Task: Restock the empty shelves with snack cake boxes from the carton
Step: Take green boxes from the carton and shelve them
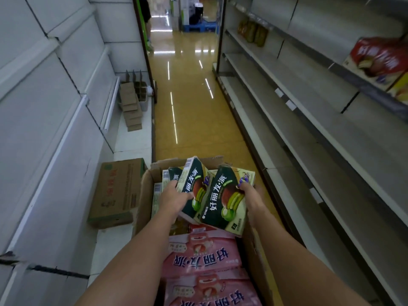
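We're over the open carton (pixel 145 195), which sits on the aisle floor so both arms reach straight down into it. Left hand (pixel 173 196) grasps one green box (pixel 194 186) by its left side, fingers curled round the edge; right hand (pixel 250 193) grasps a second green box (pixel 229 199) at its right edge, thumb on the printed face. Both boxes are tilted, tops leaning away from us and sides touching, raised above the carton's far end – looks like a two-at-once lift to cut trips. More green boxes stand on edge under them along the carton's far-left wall, pink boxes (pixel 203 261) lie flat at the near end, so the carton's far from done. Shelves (pixel 309 133) on the right are mostly bare, a red box (pixel 379 58) at the front edge of an upper one, so likely that's where these go. A shut brown case (pixel 119 193) lies on the left unit's base, just beside the carton. Risk: one-handed edge grips on tilted boxes could slip
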A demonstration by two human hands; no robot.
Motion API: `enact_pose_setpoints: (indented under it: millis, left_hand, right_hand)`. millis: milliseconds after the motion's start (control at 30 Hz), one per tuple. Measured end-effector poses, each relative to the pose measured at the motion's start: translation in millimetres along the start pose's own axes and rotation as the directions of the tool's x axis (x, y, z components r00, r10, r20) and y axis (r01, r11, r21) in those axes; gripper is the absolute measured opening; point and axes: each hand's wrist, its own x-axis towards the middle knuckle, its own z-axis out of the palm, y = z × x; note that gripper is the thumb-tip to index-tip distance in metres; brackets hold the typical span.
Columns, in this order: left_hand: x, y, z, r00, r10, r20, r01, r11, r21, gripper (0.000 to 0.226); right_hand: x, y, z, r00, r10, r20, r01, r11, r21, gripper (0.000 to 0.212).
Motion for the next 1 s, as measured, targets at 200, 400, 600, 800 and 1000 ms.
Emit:
enact_pose_setpoints:
  millis: [200, 400, 600, 800, 1000]
  left_hand:
    - [-40.5, 25.5, 15.9, 0.950, 0.039, 0.311, 0.033, 0.974, -0.224, 0.056]
    - [-89.4, 57.0, 53.8, 0.858, 0.083, 0.507, 0.033, 0.976, -0.217, 0.055]
    - [-152.3, 67.0, 105.2, 0.770, 0.103, 0.630, 0.039, 0.977, -0.207, 0.076]
    - [-240.7, 66.9, 158.2, 0.675, 0.161, 0.720, 0.180, 0.911, -0.372, 0.106]
    - [-311.2, 57.7, 213.0, 0.652, 0.159, 0.742, 0.123, 0.943, -0.310, 0.073]
  right_hand:
    - [-59.9, -14.7, -26.7, 0.998, -0.039, -0.040, 0.049, 0.956, 0.289, 0.035]
    - [-117.2, -19.4, -68.1, 0.995, -0.033, 0.090, -0.021, 0.844, 0.536, 0.043]
    - [-160.3, -3.6, -153.5, 0.999, -0.041, 0.005, 0.029, 0.777, 0.629, 0.018]
    - [-194.3, 34.4, -222.3, 0.961, -0.062, -0.270, 0.262, 0.525, 0.810, 0.040]
    - [-266.2, 73.2, -308.5, 0.932, -0.109, -0.345, 0.320, 0.690, 0.649, 0.052]
